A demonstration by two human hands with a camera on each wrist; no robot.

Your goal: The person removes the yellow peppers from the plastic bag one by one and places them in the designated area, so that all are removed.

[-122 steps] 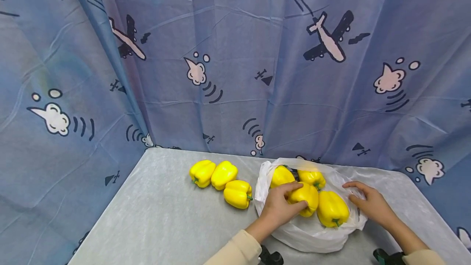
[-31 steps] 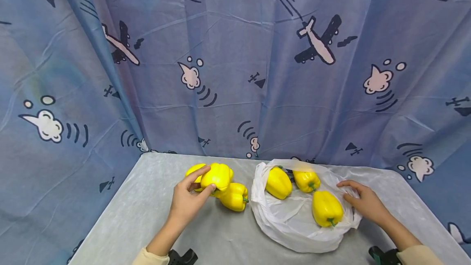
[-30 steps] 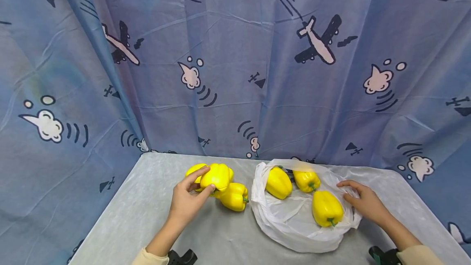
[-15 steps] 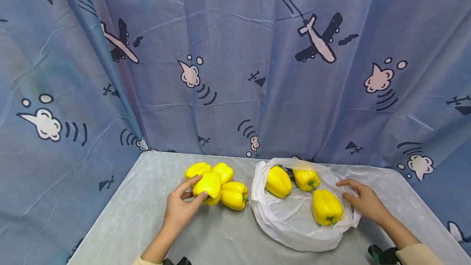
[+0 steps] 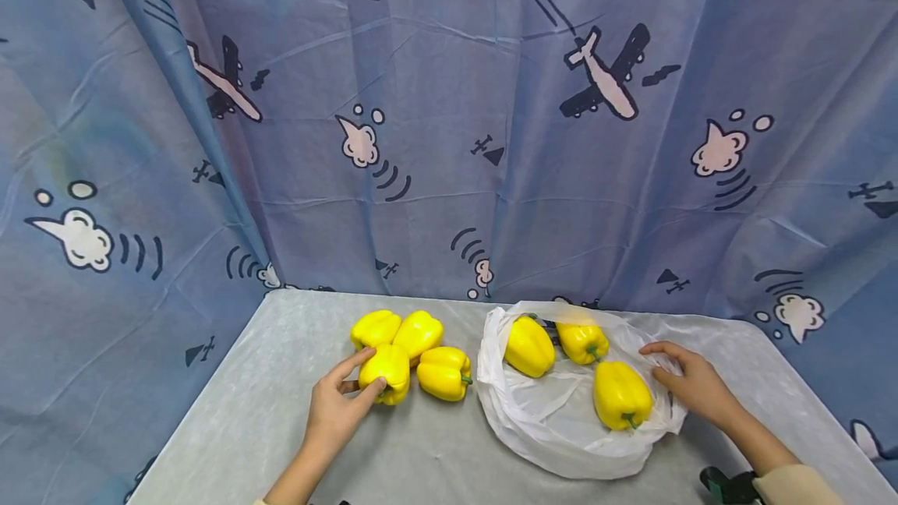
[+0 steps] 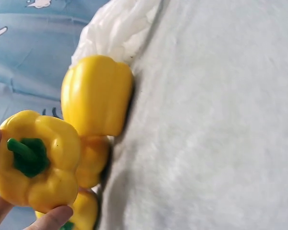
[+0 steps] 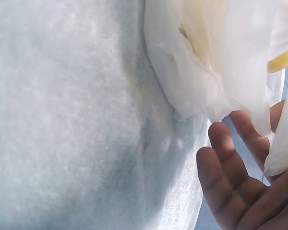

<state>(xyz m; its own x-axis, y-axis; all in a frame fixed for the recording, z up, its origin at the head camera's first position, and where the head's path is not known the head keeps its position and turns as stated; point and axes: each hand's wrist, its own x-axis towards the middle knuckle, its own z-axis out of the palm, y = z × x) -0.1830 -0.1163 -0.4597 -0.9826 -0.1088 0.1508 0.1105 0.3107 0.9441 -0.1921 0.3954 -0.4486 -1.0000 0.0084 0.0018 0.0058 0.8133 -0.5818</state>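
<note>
My left hand [image 5: 333,407] grips a yellow bell pepper [image 5: 386,372] between thumb and fingers, just in front of the other loose peppers. In the left wrist view the held pepper [image 6: 36,158] shows its green stem. Beside it on the table are three more yellow peppers [image 5: 444,373]. A white plastic bag [image 5: 540,443] stands with its mouth spread, and three yellow peppers [image 5: 622,396] lie inside. My right hand [image 5: 701,388] holds the right side of the bag's rim. Thin plastic runs between thumb and fingers in the right wrist view, partly hiding them.
A pale grey cloth covers the table [image 5: 245,411]. Behind and to the left hangs a blue curtain [image 5: 421,248] printed with planes. A black object [image 5: 730,483] shows by the right wrist.
A pepper from the middle of the bag has been carried left by my left hand to the loose peppers, then lowered toward the front left. The right hand has stayed at the bag's rim.
</note>
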